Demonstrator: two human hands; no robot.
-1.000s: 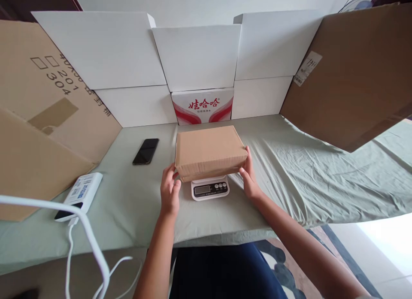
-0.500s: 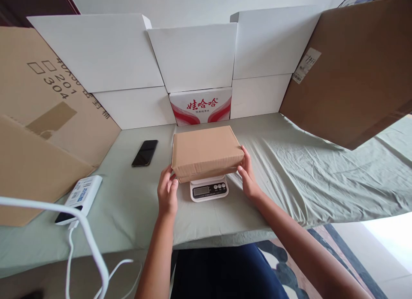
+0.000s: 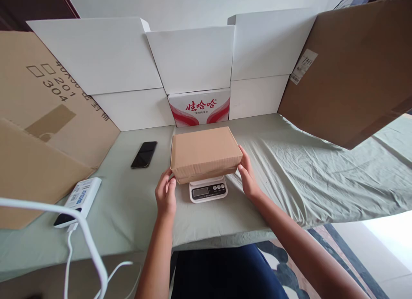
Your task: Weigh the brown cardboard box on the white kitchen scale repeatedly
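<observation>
A brown cardboard box (image 3: 206,151) is over a white kitchen scale (image 3: 208,190), covering its weighing plate. Whether the box rests fully on the plate cannot be made out. My left hand (image 3: 166,193) grips the near left corner, with fingers partly hidden behind and under it. At the right end, my right hand (image 3: 248,172) holds the near corner, thumb in front and fingers along the side. The scale's dark panel with its display and buttons shows below the box; no digits are readable.
A black phone (image 3: 144,155) lies left of the box. Farther left is a white power strip (image 3: 84,196) with a white cable (image 3: 86,230) in the foreground. White boxes (image 3: 189,58) and a red-and-white carton (image 3: 200,107) stand behind, with large brown cartons (image 3: 350,71) at the sides.
The view has shifted very slightly. Both hands keep their hold on the cardboard box, which stays over the scale.
</observation>
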